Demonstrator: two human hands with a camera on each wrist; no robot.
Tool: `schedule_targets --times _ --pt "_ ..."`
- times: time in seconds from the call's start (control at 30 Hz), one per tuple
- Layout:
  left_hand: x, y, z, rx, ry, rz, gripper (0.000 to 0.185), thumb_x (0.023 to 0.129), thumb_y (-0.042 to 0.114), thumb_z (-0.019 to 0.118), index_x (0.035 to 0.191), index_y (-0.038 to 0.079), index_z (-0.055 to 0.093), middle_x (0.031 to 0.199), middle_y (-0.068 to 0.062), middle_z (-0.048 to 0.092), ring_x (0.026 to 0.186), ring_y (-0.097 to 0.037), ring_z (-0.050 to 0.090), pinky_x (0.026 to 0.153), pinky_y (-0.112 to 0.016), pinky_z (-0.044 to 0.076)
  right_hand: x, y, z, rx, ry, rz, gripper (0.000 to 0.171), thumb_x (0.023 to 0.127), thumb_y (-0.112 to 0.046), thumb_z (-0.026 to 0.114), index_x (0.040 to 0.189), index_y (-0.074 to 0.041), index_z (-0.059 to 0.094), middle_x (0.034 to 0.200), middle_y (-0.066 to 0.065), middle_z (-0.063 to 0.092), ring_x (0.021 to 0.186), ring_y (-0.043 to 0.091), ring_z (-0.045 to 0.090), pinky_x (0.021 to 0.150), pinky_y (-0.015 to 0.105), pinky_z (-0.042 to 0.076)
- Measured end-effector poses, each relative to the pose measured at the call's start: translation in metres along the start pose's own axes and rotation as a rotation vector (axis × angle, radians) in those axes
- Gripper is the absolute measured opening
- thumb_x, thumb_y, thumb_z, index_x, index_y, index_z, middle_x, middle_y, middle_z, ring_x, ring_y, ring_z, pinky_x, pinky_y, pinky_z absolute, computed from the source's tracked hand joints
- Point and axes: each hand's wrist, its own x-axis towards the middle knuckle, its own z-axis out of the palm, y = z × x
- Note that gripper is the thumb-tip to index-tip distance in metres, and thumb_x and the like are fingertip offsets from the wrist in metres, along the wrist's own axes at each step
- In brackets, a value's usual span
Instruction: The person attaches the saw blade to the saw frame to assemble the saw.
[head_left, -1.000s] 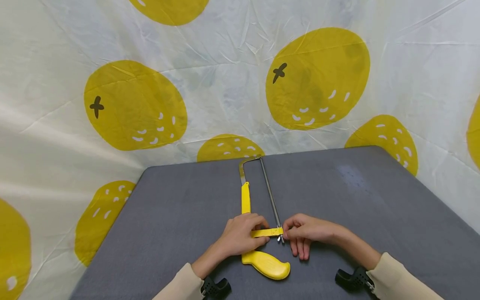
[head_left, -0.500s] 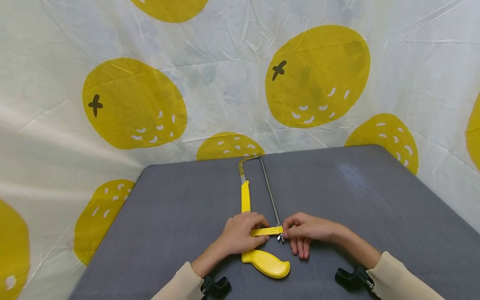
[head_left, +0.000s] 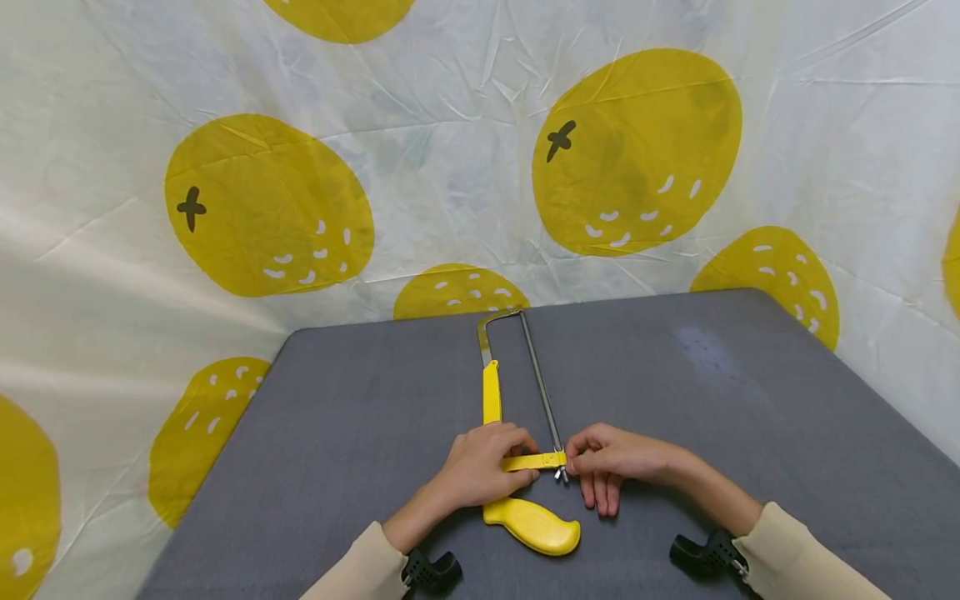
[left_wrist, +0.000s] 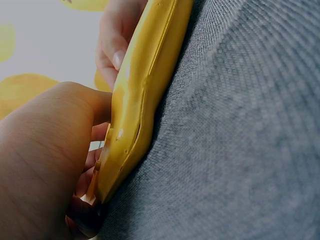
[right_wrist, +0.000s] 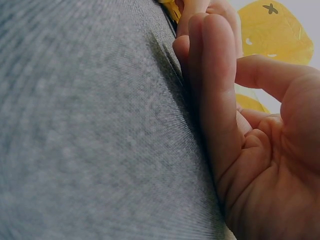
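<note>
A hacksaw point(head_left: 491, 392) with a yellow handle point(head_left: 536, 527) lies flat, its blade point(head_left: 538, 375) on the right side and its metal bow pointing away. My left hand point(head_left: 483, 467) grips the yellow frame just above the handle, thumb and fingers around the short crossarm point(head_left: 536, 462). At that arm's right end sits a small wing nut point(head_left: 562, 476). Right there, my right hand point(head_left: 615, 458) pinches the arm's tip between thumb and forefinger, with its other fingers extended downward. The left wrist view shows the handle point(left_wrist: 145, 85) close up; what the right fingertips hold is hidden in the right wrist view.
Grey cloth covers the table point(head_left: 375, 400), whose rounded far edge meets a white sheet point(head_left: 450, 183) printed with yellow fruit. Black wrist devices point(head_left: 431, 573) are strapped at both sleeves.
</note>
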Motion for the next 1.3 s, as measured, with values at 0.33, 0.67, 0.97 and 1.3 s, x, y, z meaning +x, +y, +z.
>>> schedule_targets --times 0.33,0.67,0.97,1.3 --pt "0.0012 0.0002 0.0004 0.002 -0.005 -0.001 0.018 0.089 0.046 0.077 0.105 0.037 0.072 0.079 0.017 0.054 0.067 0.001 0.047 0.052 -0.022 0.037 -0.0002 0.0007 -0.002 -0.007 0.007 0.002 0.021 0.102 -0.012 0.056 0.105 0.009 0.057 0.075 0.012 0.071 0.055 0.011 0.07 0.053 0.03 0.058" --pt "0.0021 -0.0008 0.0036 0.011 0.003 0.009 0.019 0.089 0.046 0.076 0.105 0.038 0.072 0.079 0.018 0.055 0.066 0.001 0.046 0.052 -0.022 0.037 -0.001 0.0027 -0.0025 -0.009 0.01 0.003 0.021 0.103 -0.012 0.057 0.104 0.008 0.058 0.075 0.012 0.072 0.055 0.011 0.07 0.053 0.03 0.058" --pt "0.0012 -0.0005 0.0048 0.007 0.001 0.008 0.019 0.089 0.046 0.076 0.106 0.037 0.072 0.079 0.018 0.055 0.067 0.001 0.047 0.052 -0.022 0.037 -0.0003 0.0055 -0.0022 -0.011 0.011 0.005 0.021 0.103 -0.011 0.056 0.105 0.009 0.058 0.075 0.012 0.071 0.055 0.012 0.07 0.053 0.03 0.059" --pt "0.0019 -0.0005 0.0033 0.008 0.015 0.014 0.018 0.089 0.045 0.077 0.105 0.036 0.073 0.08 0.017 0.056 0.068 0.0 0.048 0.053 -0.021 0.038 0.0001 0.003 -0.0034 -0.01 0.006 0.009 0.021 0.103 -0.01 0.055 0.106 0.01 0.058 0.075 0.012 0.071 0.055 0.011 0.071 0.053 0.03 0.059"
